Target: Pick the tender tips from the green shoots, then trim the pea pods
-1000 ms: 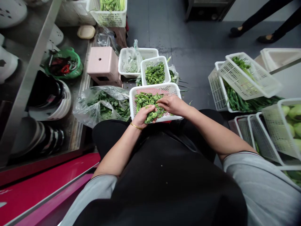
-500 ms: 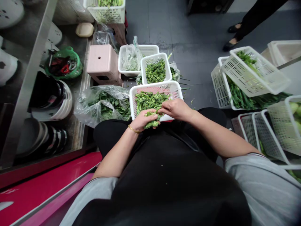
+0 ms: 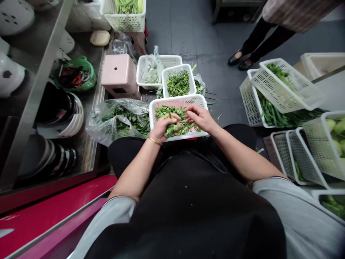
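Observation:
My left hand [image 3: 163,127], with a gold bracelet at the wrist, is closed around a bunch of green vegetable pieces [image 3: 171,130] over the near left part of a white basket [image 3: 178,101]. Green stems [image 3: 163,110] lie in that basket. Over its right half is my right hand [image 3: 198,117], fingers curled and slightly apart; whether it holds a small piece is too small to tell. Just beyond stands a smaller white basket [image 3: 165,81] with darker green pieces. To the left lies a clear plastic bag [image 3: 101,126] of leafy greens.
A pink stool [image 3: 118,72] stands at the left, by a shelf with a green basket [image 3: 90,73] and stacked bowls [image 3: 77,118]. White baskets [image 3: 249,104] of vegetables are at the right. A person's legs [image 3: 260,39] show on the floor beyond.
My right hand has come away from the bunch in my left hand, and its fingers have loosened. The other person has stepped leftward and more of them shows.

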`<state>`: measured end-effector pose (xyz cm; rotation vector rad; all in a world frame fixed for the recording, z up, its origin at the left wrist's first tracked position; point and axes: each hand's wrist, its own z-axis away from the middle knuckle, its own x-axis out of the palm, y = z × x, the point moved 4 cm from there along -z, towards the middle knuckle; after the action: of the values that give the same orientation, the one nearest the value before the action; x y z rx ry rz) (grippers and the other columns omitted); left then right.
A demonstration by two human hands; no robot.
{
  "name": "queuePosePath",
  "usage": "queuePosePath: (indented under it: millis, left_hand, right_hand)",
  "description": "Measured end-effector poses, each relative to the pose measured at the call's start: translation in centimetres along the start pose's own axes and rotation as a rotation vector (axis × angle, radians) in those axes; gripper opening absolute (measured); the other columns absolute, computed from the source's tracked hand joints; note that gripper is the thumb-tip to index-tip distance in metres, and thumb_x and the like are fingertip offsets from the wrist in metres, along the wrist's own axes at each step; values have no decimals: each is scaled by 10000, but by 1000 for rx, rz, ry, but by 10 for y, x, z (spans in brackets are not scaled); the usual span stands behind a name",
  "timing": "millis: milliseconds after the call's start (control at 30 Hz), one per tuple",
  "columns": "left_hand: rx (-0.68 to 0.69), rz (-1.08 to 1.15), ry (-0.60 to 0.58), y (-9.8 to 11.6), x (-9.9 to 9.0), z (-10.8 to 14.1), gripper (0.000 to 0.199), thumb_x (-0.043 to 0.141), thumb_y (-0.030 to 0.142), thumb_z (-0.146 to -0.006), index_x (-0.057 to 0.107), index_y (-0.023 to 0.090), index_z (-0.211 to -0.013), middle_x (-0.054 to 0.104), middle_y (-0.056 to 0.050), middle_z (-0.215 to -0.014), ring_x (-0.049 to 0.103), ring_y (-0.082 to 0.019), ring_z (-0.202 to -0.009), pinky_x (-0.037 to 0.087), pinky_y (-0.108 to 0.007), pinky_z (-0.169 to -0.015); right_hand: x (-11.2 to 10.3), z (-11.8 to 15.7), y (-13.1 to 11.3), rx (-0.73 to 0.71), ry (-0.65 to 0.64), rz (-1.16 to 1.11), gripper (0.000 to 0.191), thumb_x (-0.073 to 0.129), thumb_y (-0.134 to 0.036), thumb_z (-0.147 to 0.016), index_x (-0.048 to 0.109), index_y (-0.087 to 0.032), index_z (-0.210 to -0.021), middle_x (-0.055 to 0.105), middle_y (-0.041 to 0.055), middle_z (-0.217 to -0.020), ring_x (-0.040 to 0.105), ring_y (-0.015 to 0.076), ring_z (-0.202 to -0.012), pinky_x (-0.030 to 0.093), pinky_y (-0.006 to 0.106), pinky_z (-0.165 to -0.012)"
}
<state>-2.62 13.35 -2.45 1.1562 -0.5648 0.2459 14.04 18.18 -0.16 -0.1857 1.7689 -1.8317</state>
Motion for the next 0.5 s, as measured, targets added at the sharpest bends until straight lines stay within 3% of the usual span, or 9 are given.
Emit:
queuePosePath:
  millis: [67,167,267,400,500]
  left_hand:
    - [33,-5,36,12,-12,-3,292,687,272,-691,596,145,-938,640,-15,-667,575,-125,-496,448,-216,-408]
    - [51,-31,78,23,-29,3,365,735,311,-674,599,155,-975,662,-36,-753,595,-125,-567,459,-206,-435]
    - [40,-48,156,17,-38,9,362,758,385,-647,603,157,-882,642,-34,-733,583,-121,-591,457,-202,-448]
    - [-17,-171,306,-4,-38,4,349,768,420,-625,576,157,-751,585,-2,-660,525,-100,-537,426,-200,-430]
    - [-37,-302,312,-12,-28,-5,353,812,361,-572,591,155,-755,560,19,-632,507,-94,-545,406,-189,-451]
  right_hand:
    - [-7,-6,7,14,4,314,174,494,-297,-858,594,-163,-905,661,40,-824,634,145,-722,476,260,-653]
    - [5,-9,20,23,-252,779,164,557,-273,-815,666,-164,-871,693,70,-871,635,188,-808,448,276,-703]
    - [33,-14,38,42,-458,1042,278,599,-339,-782,682,-145,-963,692,141,-980,637,251,-871,437,290,-660]
    - [53,-29,49,138,-440,1027,284,562,-367,-810,687,-119,-868,698,161,-908,639,246,-836,425,278,-615]
    - [44,-36,32,156,-369,670,296,522,-376,-852,659,-125,-775,670,83,-695,605,153,-632,407,236,-548]
